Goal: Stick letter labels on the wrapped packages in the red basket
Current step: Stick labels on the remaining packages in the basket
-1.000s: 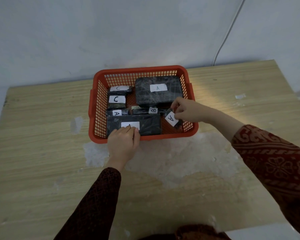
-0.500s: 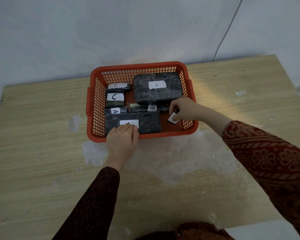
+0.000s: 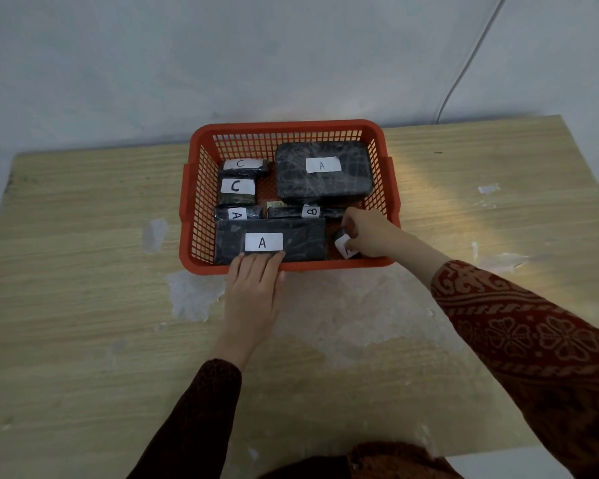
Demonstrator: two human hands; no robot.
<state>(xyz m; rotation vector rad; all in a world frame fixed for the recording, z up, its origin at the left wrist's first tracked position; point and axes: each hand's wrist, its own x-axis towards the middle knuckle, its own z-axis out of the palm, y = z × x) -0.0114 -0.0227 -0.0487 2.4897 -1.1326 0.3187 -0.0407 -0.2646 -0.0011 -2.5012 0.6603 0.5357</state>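
A red basket (image 3: 288, 127) on the wooden table holds several black wrapped packages with white letter labels. A big package (image 3: 357, 181) at the back right reads A; a long front package (image 3: 305, 238) reads A. Smaller ones at the left read C (image 3: 237, 186), C (image 3: 242, 164) and A (image 3: 237, 215); a thin one (image 3: 310, 211) reads B. My left hand (image 3: 255, 281) lies flat over the basket's front rim, fingertips on the long package below its label. My right hand (image 3: 369, 236) grips a small labelled package (image 3: 344, 245) in the front right corner.
The table (image 3: 83, 305) has worn white patches in front of the basket and scraps of tape at the right. A white cable (image 3: 464, 70) runs down the wall behind. The table's right edge lies near a white object at the far right.
My right hand lowered the small A-labelled package into the basket's front right corner. My left hand slid back, uncovering the A label on the long package.
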